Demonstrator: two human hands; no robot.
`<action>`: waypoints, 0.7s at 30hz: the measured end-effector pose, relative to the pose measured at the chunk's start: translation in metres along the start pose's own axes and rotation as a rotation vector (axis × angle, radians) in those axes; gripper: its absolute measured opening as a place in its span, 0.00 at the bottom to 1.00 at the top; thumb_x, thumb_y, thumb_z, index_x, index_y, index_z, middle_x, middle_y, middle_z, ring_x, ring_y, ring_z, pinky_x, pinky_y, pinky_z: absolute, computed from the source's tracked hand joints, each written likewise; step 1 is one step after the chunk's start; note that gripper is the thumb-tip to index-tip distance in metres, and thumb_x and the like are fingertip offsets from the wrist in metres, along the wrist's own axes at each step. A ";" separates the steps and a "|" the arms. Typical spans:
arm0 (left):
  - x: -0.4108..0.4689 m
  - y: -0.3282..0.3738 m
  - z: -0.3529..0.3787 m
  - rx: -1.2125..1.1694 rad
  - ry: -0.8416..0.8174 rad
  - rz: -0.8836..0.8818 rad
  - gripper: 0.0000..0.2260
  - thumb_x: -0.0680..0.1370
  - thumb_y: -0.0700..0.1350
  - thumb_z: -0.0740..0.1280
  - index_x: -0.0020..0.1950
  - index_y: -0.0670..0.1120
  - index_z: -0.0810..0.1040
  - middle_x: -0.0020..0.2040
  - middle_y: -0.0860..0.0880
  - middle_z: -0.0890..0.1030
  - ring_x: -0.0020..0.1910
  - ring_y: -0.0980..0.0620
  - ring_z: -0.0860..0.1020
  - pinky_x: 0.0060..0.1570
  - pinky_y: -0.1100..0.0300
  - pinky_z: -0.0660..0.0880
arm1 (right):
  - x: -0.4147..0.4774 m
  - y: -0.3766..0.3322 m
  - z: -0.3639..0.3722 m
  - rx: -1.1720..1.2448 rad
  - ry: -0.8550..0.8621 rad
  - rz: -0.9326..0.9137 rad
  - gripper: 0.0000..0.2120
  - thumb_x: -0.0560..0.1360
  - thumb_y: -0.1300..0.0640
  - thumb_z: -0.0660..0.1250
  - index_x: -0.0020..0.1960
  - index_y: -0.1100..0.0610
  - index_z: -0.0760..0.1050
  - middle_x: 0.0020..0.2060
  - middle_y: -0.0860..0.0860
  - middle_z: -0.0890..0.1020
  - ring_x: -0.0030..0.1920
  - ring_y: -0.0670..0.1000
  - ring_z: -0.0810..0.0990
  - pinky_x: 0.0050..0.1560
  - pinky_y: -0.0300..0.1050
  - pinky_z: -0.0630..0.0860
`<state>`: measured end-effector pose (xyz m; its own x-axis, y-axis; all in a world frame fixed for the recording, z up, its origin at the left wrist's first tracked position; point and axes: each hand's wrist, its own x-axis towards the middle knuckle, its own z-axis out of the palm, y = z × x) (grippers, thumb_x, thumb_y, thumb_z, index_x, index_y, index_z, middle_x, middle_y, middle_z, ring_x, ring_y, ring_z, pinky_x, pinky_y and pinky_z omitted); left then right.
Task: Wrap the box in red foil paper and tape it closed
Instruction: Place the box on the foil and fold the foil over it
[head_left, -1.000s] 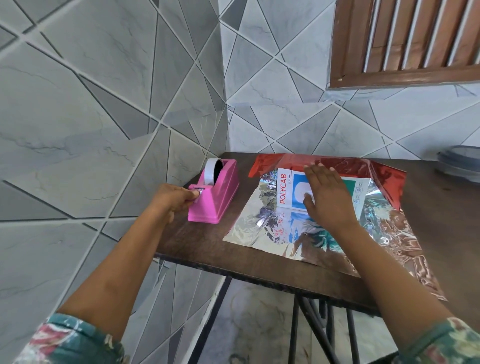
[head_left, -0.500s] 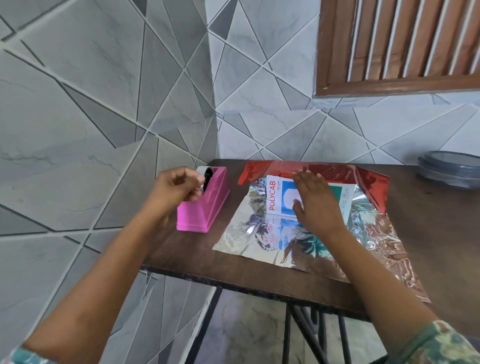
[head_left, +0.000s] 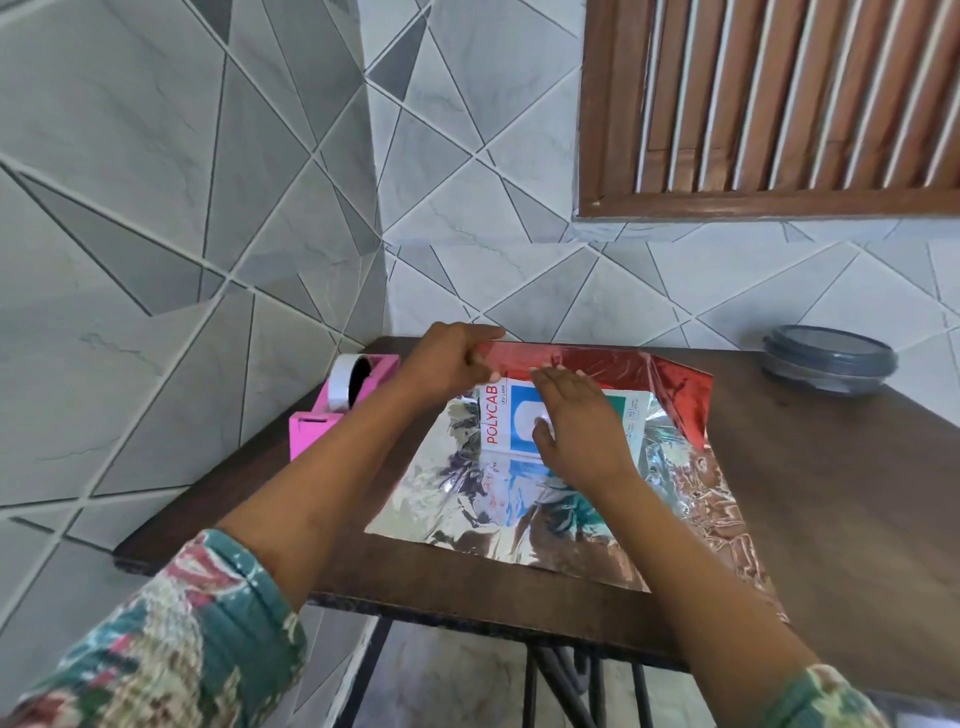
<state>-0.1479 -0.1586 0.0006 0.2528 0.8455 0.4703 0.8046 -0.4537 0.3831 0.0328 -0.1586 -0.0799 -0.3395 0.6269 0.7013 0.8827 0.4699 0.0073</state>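
Note:
A white POLYCAB box (head_left: 496, 422) lies on a sheet of foil paper (head_left: 457, 499) spread silver side up on the table. The foil's far edge is folded toward me as a red flap (head_left: 602, 362) over the box's far side. My right hand (head_left: 576, 423) lies flat on the box with straight fingers, their tips at the flap's edge. My left hand (head_left: 449, 364) is at the flap's left corner with thumb and fingers pinched together; the piece of tape between them is too small to make out.
A pink tape dispenser (head_left: 314, 434) with a white roll stands at the table's left edge, beside the tiled wall. A grey lidded container (head_left: 830, 361) sits at the back right. The dark wooden table (head_left: 841, 499) has its front edge near me.
My left hand left the dispenser's cutter, rose with pinched fingers, and crossed right to the red flap's left corner. My right hand stayed flat on the box.

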 end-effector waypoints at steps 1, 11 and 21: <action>0.000 -0.004 0.001 -0.012 0.025 -0.017 0.25 0.72 0.42 0.73 0.69 0.45 0.72 0.49 0.45 0.84 0.48 0.51 0.82 0.51 0.65 0.74 | 0.000 0.000 0.000 -0.012 0.031 -0.007 0.27 0.67 0.60 0.71 0.65 0.62 0.73 0.58 0.60 0.80 0.57 0.61 0.79 0.63 0.57 0.70; -0.006 -0.028 -0.004 -0.248 0.073 -0.087 0.24 0.72 0.41 0.73 0.67 0.43 0.73 0.35 0.50 0.80 0.27 0.68 0.75 0.33 0.70 0.70 | -0.001 0.000 0.006 -0.191 0.074 -0.061 0.33 0.59 0.54 0.80 0.63 0.55 0.77 0.54 0.59 0.81 0.52 0.61 0.81 0.55 0.57 0.76; 0.002 -0.017 0.005 -0.237 -0.049 0.004 0.24 0.73 0.40 0.71 0.69 0.47 0.70 0.39 0.49 0.82 0.39 0.60 0.80 0.41 0.70 0.76 | -0.002 0.007 0.009 -0.242 0.063 -0.130 0.35 0.59 0.56 0.80 0.65 0.56 0.74 0.57 0.61 0.79 0.56 0.62 0.79 0.58 0.58 0.74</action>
<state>-0.1582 -0.1475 -0.0090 0.2864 0.8536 0.4352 0.6566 -0.5056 0.5596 0.0371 -0.1514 -0.0877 -0.4407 0.5275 0.7263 0.8876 0.3772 0.2646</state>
